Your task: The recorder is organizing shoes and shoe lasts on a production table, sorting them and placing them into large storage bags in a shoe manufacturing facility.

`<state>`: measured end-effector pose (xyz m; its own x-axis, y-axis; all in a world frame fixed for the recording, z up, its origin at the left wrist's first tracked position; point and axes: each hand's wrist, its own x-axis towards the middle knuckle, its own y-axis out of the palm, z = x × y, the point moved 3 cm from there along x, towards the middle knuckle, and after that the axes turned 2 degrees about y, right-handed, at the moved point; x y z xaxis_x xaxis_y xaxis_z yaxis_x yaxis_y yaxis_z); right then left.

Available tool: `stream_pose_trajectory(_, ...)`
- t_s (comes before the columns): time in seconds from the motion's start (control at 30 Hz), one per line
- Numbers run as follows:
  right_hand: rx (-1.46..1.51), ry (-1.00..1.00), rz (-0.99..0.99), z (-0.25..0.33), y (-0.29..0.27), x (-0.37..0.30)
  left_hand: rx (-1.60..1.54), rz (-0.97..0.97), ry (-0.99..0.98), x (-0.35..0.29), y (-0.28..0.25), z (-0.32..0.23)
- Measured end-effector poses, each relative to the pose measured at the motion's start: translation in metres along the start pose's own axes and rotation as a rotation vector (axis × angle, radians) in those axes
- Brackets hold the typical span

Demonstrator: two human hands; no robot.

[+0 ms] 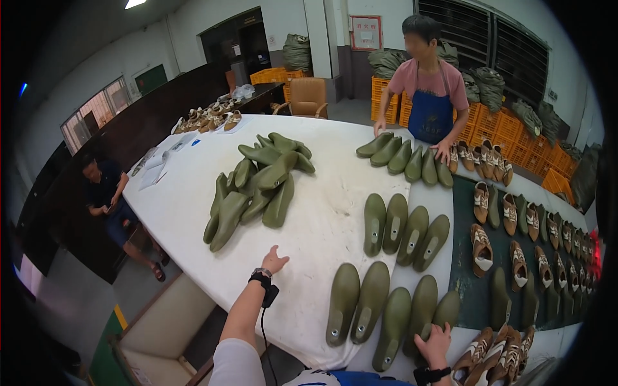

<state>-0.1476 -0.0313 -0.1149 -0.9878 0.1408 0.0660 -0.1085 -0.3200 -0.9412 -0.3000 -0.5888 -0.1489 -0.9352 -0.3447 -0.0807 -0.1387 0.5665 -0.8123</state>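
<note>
Where the head view takes in the near edge of the white worktop [309, 238], our right hand [436, 344] is closed, thumb and fingers bent, around the near end of an olive-green shoe last [447, 307]; how firm the hold is, we cannot tell. This last is the rightmost of the near row and lies directly ahead of that hand. Its long axis runs away from us, leaning slightly right, with its rounded end pointing toward the worktop's far edge. Four matching lasts [371, 301] lie alongside, to its left.

Our left hand [275, 260] is empty, its fingers apart. Just beyond it, toward the worktop's left edge, we find a loose heap of lasts [273, 172] pointing several ways; this hand is the nearer one to it. The last closest to its fingertips [278, 204] has its long axis running away from us, leaning right.

Farther up, past the near row, lie four more lasts [414, 235]. At the far edge, a co-worker [430, 83] in a blue apron touches a row of six lasts [400, 156]. Along the right edge, a dark green mat [467, 293] carries brown-and-white sneakers [481, 251].
</note>
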Motion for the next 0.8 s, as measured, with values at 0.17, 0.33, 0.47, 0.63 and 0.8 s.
stream_pose_trajectory(0.17,0.026,-0.008,0.000,0.005,-0.003,0.000,0.023,-0.043,-0.105,0.120,-0.018,0.038)
stream_pose_trajectory(0.33,0.010,0.086,0.170,0.035,-0.018,0.010,0.083,-0.062,-0.210,0.187,-0.006,0.034)
stream_pose_trajectory(0.47,-0.037,0.039,0.057,0.046,-0.016,0.013,0.046,0.009,-0.297,0.195,-0.016,0.034)
stream_pose_trajectory(0.63,-0.059,0.128,0.058,0.047,-0.011,0.015,-0.015,0.073,0.096,0.136,0.013,0.029)
stream_pose_trajectory(0.8,-0.101,0.071,-0.018,0.038,-0.005,0.010,0.144,-0.138,0.427,0.152,-0.031,0.023)
